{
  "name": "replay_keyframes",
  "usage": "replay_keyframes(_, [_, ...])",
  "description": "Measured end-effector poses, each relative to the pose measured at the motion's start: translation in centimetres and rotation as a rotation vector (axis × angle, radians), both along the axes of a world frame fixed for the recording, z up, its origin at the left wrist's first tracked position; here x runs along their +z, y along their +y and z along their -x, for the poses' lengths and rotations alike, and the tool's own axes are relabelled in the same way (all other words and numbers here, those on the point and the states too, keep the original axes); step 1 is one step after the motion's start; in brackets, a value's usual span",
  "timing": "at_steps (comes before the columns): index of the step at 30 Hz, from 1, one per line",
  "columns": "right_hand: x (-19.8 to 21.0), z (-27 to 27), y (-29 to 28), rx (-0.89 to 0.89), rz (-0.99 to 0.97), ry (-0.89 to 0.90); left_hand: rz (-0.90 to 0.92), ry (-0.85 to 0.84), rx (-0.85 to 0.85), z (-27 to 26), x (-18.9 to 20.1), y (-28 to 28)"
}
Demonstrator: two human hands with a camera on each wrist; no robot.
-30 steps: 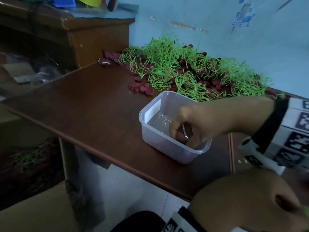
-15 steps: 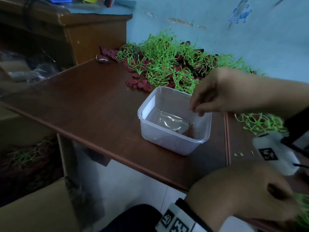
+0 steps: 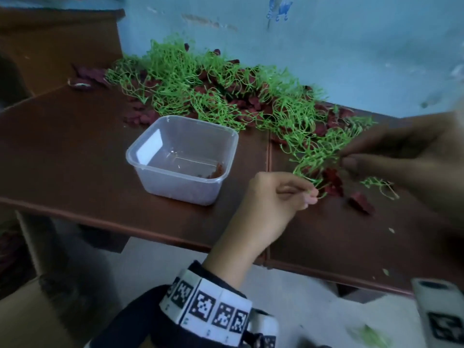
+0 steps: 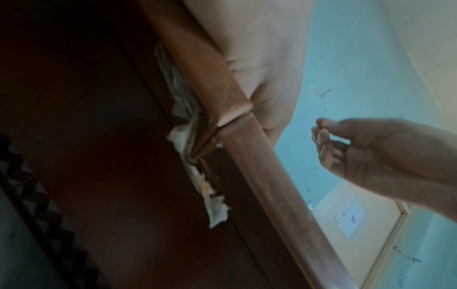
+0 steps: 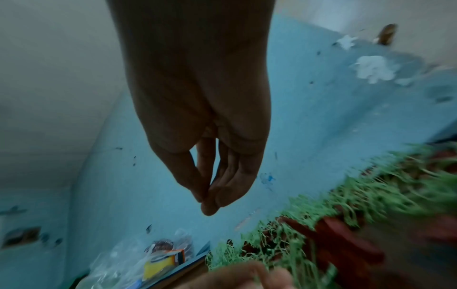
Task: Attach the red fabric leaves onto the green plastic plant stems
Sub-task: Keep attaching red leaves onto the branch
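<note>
Brown table (image 3: 75, 151) under blue wall: left hand (image 3: 271, 197) pinches a springy green stem (image 3: 305, 167) near its base; right hand (image 3: 401, 156) pinches something unseen; leaves (image 3: 331, 180) look limp.

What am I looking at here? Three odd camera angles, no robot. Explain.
No machine: a person works bare-handed, wearing one camera on the head and one on each wrist. The head view looks down on a brown table. On it lie a heap of green plastic stems mixed with red fabric leaves, and a clear plastic tub. The left hand pinches a green stem. The right hand has its fingertips pinched together; what it holds is too small to tell. The wrist views look along each hand.
</note>
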State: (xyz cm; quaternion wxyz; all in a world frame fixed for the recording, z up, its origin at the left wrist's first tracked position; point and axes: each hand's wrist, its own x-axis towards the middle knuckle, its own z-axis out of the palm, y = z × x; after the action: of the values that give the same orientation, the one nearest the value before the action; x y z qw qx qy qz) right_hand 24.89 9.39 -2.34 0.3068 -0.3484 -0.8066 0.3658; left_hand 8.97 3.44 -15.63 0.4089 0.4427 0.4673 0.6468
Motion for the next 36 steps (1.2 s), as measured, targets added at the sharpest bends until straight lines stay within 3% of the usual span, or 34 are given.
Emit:
replay_keyframes(2, [-1.2,-0.6,-2.2,-0.003,0.031,-0.005,-0.022,-0.007,0.044,-0.1,0.0,0.0])
replay_keyframes(7, [-5.8,-2.1,-2.2,-0.187,0.318,0.081,-0.019,0.057,0.197,-0.2,-0.2,0.2])
replay_keyframes(14, [-8.5,-2.5,-2.7,-0.283,0.502,0.250,0.009,0.092,0.178,-0.3,-0.1,0.1])
replay_keyframes(25, [-10.2,-2.2,-2.6,-0.263,0.437,0.277,-0.041,0.392,0.186,-1.1,0.2,-0.4])
replay_keyframes(34, [-10.7,-2.8,-2.3,-0.317,0.321,0.287,0.007,0.412,0.255,-0.9,0.1,-0.4])
replay_keyframes(36, [-10.8,-3.1,-2.1,-0.381,0.215,0.238,-0.004,0.424,0.278,-0.9,0.1,-0.3])
